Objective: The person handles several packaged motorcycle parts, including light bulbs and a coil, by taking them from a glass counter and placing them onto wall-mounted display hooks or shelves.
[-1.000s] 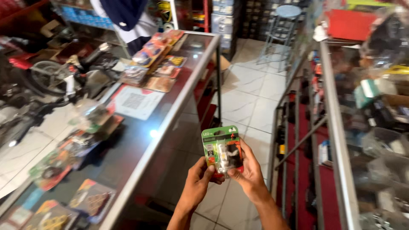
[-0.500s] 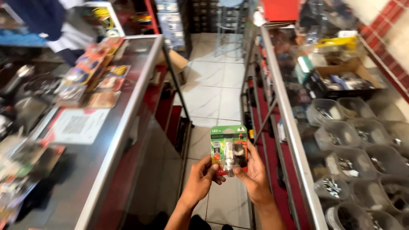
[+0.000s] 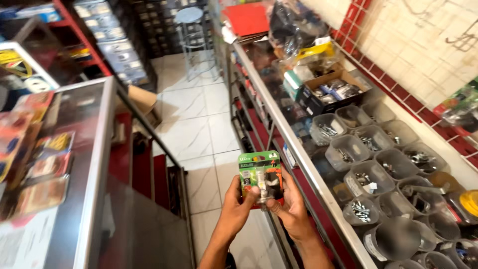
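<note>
I hold a small blister pack (image 3: 260,177) with a green and orange card and a bulb under clear plastic, upright in front of me over the aisle floor. My left hand (image 3: 238,203) grips its lower left edge, thumb on the front. My right hand (image 3: 290,208) grips its lower right side, thumb pressing the clear bubble. Both forearms rise from the bottom of the head view.
A glass counter (image 3: 94,164) with flat packaged goods stands on the left. On the right a glass-topped display case (image 3: 298,149) carries several clear tubs of screws and bolts (image 3: 358,174) and a cardboard box (image 3: 331,89). A white tiled aisle (image 3: 194,119) leads to a stool (image 3: 191,20).
The view has swung from the left counter toward the right display case. The pack stays in both hands, now nearer the right case's edge.
</note>
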